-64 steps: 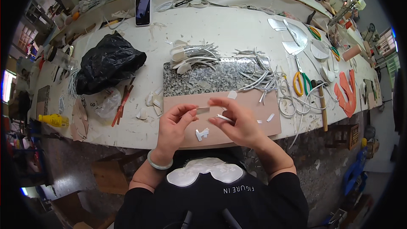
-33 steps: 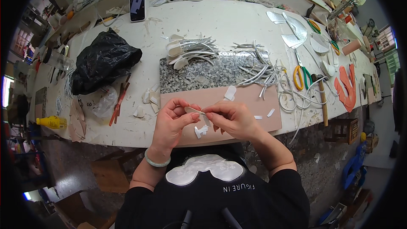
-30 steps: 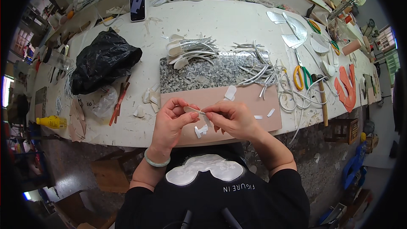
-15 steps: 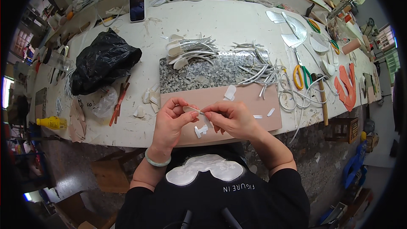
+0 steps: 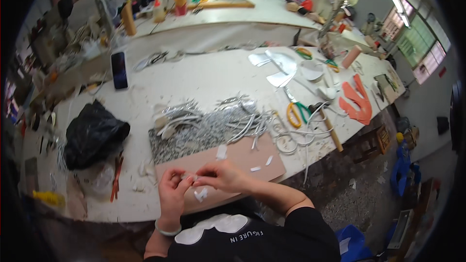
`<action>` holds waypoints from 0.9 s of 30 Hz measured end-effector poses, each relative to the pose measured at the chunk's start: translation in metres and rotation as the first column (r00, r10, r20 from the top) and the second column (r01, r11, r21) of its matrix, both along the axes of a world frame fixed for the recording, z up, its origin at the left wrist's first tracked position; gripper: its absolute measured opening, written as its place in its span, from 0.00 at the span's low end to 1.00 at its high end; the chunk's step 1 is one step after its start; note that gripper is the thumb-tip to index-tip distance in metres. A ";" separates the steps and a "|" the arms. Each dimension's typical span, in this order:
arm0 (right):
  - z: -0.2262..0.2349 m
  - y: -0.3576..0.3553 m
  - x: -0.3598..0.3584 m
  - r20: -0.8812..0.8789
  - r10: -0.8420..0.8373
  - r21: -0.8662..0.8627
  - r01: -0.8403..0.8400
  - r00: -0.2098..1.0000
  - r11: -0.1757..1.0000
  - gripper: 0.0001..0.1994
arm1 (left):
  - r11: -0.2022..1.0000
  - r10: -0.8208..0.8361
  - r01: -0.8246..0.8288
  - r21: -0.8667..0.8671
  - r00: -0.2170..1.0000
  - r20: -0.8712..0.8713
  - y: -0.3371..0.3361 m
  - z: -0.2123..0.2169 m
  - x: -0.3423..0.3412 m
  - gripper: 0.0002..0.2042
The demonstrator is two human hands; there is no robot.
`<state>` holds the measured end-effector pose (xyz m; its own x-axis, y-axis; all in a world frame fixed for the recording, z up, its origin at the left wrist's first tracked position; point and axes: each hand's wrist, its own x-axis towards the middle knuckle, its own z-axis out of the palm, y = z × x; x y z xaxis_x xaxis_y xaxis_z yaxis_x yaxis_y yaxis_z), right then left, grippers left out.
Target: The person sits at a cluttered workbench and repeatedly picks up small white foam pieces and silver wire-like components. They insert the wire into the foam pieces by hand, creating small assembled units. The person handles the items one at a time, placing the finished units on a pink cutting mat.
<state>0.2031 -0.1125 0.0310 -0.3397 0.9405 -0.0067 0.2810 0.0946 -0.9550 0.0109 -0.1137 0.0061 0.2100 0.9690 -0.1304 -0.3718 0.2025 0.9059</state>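
Observation:
Above the near edge of a pinkish board [image 5: 259,157], my two hands meet fingertip to fingertip. My left hand [image 5: 171,189] pinches a small pale piece [image 5: 191,177], mostly hidden by the fingers and blurred. My right hand [image 5: 221,175] has its fingertips closed on the other end of the same piece. White scraps [image 5: 200,194] lie on the board just below the hands. Beyond them, a white patch [image 5: 222,152] and small white strips [image 5: 255,169] rest there too. A speckled granite slab [image 5: 177,145] adjoins the board, with silvery cords [image 5: 182,116] bundled at its far left.
More white cords [image 5: 248,128] spill over the slab's right side. Scissors [image 5: 297,111], a hammer [image 5: 332,133] and coral cut pieces [image 5: 357,102] lie to the right. At left are a black plastic bag [image 5: 94,136], red strips [image 5: 116,177] and a yellow bottle [image 5: 48,198]. A phone [image 5: 119,70] stands behind.
The view has swung up and to the right, bringing in the far bench and window. Both hands stay together at the pale piece, whose rounded end showed more clearly before.

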 end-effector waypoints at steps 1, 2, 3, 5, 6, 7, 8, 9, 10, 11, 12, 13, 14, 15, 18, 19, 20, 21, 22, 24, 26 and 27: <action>0.006 0.000 0.003 0.013 -0.013 0.000 0.013 1.000 1.000 0.14 | 1.000 0.004 -0.005 0.007 1.000 0.011 0.001 0.000 0.002 0.10; 0.002 -0.001 0.002 0.009 -0.019 -0.053 0.019 1.000 0.998 0.13 | 1.000 0.015 -0.015 0.006 1.000 0.011 -0.001 0.000 0.002 0.10; 0.004 -0.002 0.003 0.005 -0.016 -0.020 0.016 1.000 1.000 0.12 | 0.999 0.005 -0.005 0.047 1.000 0.012 -0.001 0.002 0.003 0.09; 0.006 -0.003 0.006 -0.017 -0.018 0.046 0.019 1.000 0.999 0.10 | 0.993 -0.008 0.007 0.115 1.000 0.004 -0.004 0.006 0.007 0.07; 0.006 -0.005 0.007 -0.035 -0.024 0.078 0.026 0.999 0.997 0.10 | 0.991 -0.024 0.023 0.133 1.000 0.005 -0.004 0.006 0.008 0.08; 0.006 -0.007 0.009 -0.054 -0.027 0.110 0.033 0.998 0.993 0.09 | 0.988 -0.038 0.037 0.150 0.999 0.006 -0.003 0.005 0.011 0.09; 0.004 -0.011 0.010 -0.079 -0.039 0.134 0.049 0.996 0.990 0.08 | 0.987 -0.045 0.045 0.152 0.999 -0.003 -0.008 0.004 0.009 0.10; 0.003 -0.011 0.016 -0.105 -0.051 0.156 0.067 0.993 0.986 0.07 | 0.982 -0.018 0.028 0.185 0.998 -0.054 -0.008 0.005 0.014 0.12; -0.001 -0.015 0.019 -0.144 -0.062 0.164 0.086 0.988 0.983 0.07 | 0.978 0.010 0.015 0.207 0.993 -0.119 -0.006 0.006 0.015 0.14; 0.004 -0.019 0.029 -0.134 -0.092 0.173 0.114 0.987 0.978 0.05 | 0.985 -0.014 0.037 0.169 0.991 -0.133 0.001 0.005 0.013 0.17; 0.012 -0.023 0.040 -0.137 -0.109 0.182 0.133 0.985 0.974 0.04 | 0.989 0.030 -0.007 0.151 0.988 -0.150 0.006 0.007 0.014 0.16; 0.018 -0.027 0.052 -0.107 -0.098 0.191 0.117 0.989 0.975 0.05 | 0.988 0.081 -0.058 0.141 0.983 -0.166 0.010 0.008 0.013 0.15; 0.025 -0.030 0.067 -0.066 -0.096 0.203 0.107 0.993 0.973 0.06 | 0.984 0.022 0.035 0.175 0.950 -0.310 0.015 0.005 0.011 0.15; 0.028 -0.034 0.080 -0.005 -0.056 0.238 0.056 0.998 0.970 0.06 | 0.971 -0.039 0.137 0.194 0.898 -0.437 0.020 0.000 0.009 0.14; 0.031 -0.051 0.101 0.040 -0.052 0.161 0.045 0.998 0.986 0.09 | 0.839 -0.090 0.453 0.301 0.661 -0.745 0.041 -0.006 0.023 0.14; 0.030 -0.055 0.102 0.033 -0.067 0.101 0.064 0.997 0.993 0.10 | 0.767 -0.067 0.557 0.319 0.564 -0.823 0.047 -0.007 0.031 0.14; 0.026 -0.058 0.102 0.069 -0.057 0.096 0.051 0.996 0.994 0.11 | 0.723 -0.015 0.577 0.380 0.563 -0.826 0.053 -0.012 0.043 0.15; 0.016 -0.060 0.102 0.107 -0.041 0.093 0.031 0.993 0.995 0.12 | 0.676 0.043 0.591 0.440 0.564 -0.825 0.059 -0.020 0.055 0.16; 0.011 -0.061 0.101 0.144 -0.024 0.090 0.011 0.989 0.996 0.13 | 0.625 0.102 0.604 0.495 0.566 -0.818 0.063 -0.026 0.066 0.17; 0.009 -0.060 0.099 0.215 0.050 0.075 -0.067 0.975 0.995 0.14 | 0.594 0.163 0.580 0.557 0.591 -0.790 0.072 -0.033 0.086 0.17; 0.000 -0.056 0.091 0.203 0.073 0.078 -0.090 0.977 0.993 0.14 | 0.586 0.133 0.622 0.520 0.559 -0.818 0.079 -0.032 0.092 0.17; -0.001 -0.053 0.086 0.214 0.091 0.074 -0.109 0.973 0.991 0.11 | 0.589 0.071 0.671 0.450 0.511 -0.856 0.082 -0.029 0.092 0.16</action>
<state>0.2894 -0.1652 0.0300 -0.4315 0.9021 -0.0095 0.4594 0.2106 -0.8629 0.1028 -0.0316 -0.0227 0.6881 0.6904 0.2232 0.4316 -0.6367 0.6390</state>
